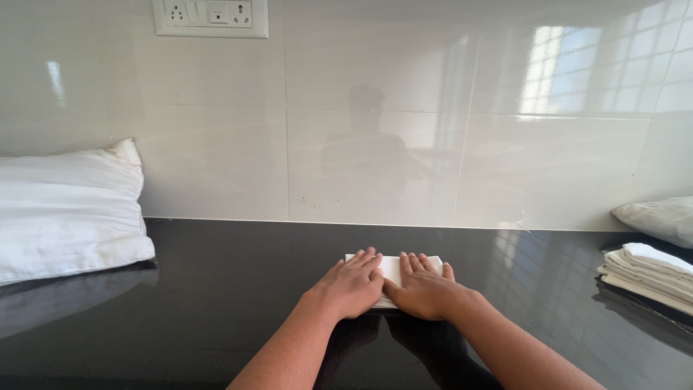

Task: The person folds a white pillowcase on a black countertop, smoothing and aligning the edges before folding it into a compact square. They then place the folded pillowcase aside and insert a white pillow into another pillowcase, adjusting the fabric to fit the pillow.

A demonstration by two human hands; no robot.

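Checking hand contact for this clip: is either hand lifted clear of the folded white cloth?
No. The left hand and right hand both lie flat on the folded white cloth on the black counter.

Two hands, left [351, 287] & right [424, 290], lie flat on 1 small folded white cloth [393, 269] on the black table [216, 289]. There are 2 white pillows: 1 big one at far left [68, 213], 1 partly in view at the right edge [660, 219], plus 1 stack of folded white cloths [646, 276] below it, approx. 4–5 pcs, exact no. hard to tell. On the tiled wall sits 1 white switch & socket plate [210, 16].
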